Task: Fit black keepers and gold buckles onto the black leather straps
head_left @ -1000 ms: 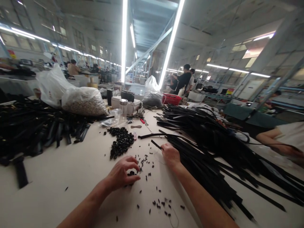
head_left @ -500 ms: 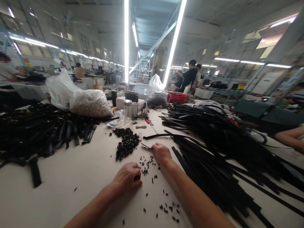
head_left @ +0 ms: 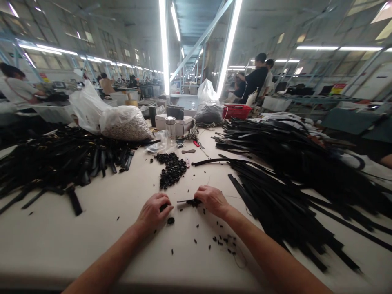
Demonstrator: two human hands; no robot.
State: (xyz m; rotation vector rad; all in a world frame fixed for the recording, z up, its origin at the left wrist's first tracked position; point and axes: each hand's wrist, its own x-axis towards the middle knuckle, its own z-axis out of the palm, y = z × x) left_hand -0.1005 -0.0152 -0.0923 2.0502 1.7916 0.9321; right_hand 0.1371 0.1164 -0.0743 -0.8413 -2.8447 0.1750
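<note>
My left hand (head_left: pixel 154 210) is closed, thumb and fingers pinched round a small black loop (head_left: pixel 163 207), partly hidden by the fingers. Just below its fingertips another black loop (head_left: pixel 170 220) lies on the table. Across from it, my right hand (head_left: pixel 212 200) is closed on a thin dark tool (head_left: pixel 183 201) whose tip points left; its exact kind is unclear. Under that tool, small black pieces (head_left: pixel 193 203) sit bunched together. Beyond both hands is a pile of black loops (head_left: pixel 173 170). More small pieces (head_left: pixel 225 241) are scattered near my right forearm.
Black straps (head_left: pixel 275 196) cover the table's right side, and a heap of black strips (head_left: pixel 61 159) its left. Farther back are a bag of pale bits (head_left: pixel 125 124), a clear jar (head_left: pixel 170 126), a red basket (head_left: pixel 235 111) and a grey-filled bag (head_left: pixel 210 110). People work beyond.
My right hand has brought the thin tool lower, onto the small pieces, which are now bunched. My left hand has opened from a curl into a pinch, and a loop lies beside it. The view has shifted.
</note>
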